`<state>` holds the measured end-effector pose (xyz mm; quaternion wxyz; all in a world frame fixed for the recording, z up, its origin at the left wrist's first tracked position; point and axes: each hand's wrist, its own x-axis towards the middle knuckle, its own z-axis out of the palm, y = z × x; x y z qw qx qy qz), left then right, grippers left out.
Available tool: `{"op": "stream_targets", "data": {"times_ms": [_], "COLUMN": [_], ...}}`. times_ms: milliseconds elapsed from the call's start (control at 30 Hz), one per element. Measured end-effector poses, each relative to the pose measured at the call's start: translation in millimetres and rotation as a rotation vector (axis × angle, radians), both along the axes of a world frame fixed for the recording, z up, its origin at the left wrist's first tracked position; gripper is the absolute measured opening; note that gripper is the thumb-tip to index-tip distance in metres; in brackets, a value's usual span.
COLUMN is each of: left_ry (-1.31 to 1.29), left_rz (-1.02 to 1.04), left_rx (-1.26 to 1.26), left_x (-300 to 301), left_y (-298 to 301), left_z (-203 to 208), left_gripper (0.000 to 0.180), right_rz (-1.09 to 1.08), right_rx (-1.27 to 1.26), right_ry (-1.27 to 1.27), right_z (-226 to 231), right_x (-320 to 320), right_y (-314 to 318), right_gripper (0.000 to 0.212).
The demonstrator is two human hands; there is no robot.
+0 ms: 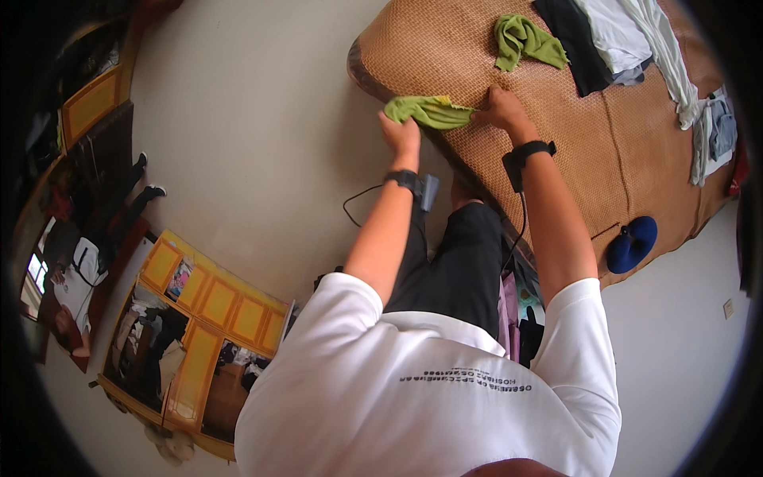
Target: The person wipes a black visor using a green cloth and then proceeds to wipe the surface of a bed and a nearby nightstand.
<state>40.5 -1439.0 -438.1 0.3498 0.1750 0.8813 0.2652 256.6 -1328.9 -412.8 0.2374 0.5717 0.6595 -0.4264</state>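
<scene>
A strip of green knit cloth (433, 113) with a small yellow patch along its top edge is stretched between my two hands, just over the near left edge of the bed. My left hand (400, 137) is closed around its left end. At the other end, my right hand (502, 113) pinches the cloth, close above the brown woven mat (469, 48) on the bed. A second piece of green cloth (524, 44) lies crumpled on the mat beyond my right hand. Whether the green pieces are socks or something else, I cannot tell.
Black clothing (576, 52), white clothing (616, 36) and grey-blue clothes (719, 131) lie across the bed's far right. A dark blue neck pillow (632, 245) rests near its right edge. At left stands an open yellow cabinet (211, 306) with clothes inside; another person (79, 274) sits beyond.
</scene>
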Motion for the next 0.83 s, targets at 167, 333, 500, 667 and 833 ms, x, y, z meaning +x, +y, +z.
{"op": "stream_targets", "data": {"times_ms": [167, 333, 500, 667, 833], "left_ry": [0.207, 0.004, -0.102, -0.024, 0.061], "left_rz": [0.021, -0.343, -0.606, -0.386, -0.461], "left_rx": [0.100, 0.342, 0.066, 0.190, 0.217], "left_x": [-92, -144, -126, -70, -40], "left_y": [75, 138, 149, 96, 37], "left_z": [-11, -28, -36, -2, 13], "left_gripper": [0.038, 0.038, 0.036, 0.049, 0.058], "right_rz": [-0.070, -0.110, -0.095, -0.146, -0.123], "right_rx": [0.108, -0.093, -0.078, -0.047, -0.113], "right_ry": [-0.034, -0.064, -0.089, -0.065, -0.097], "right_z": [-7, -4, -13, -12, -17], "right_x": [-10, -13, -14, -9, -14], "right_y": [-12, 10, -1, -5, 2], "right_gripper": [0.078, 0.084, 0.079, 0.082, 0.083]}}
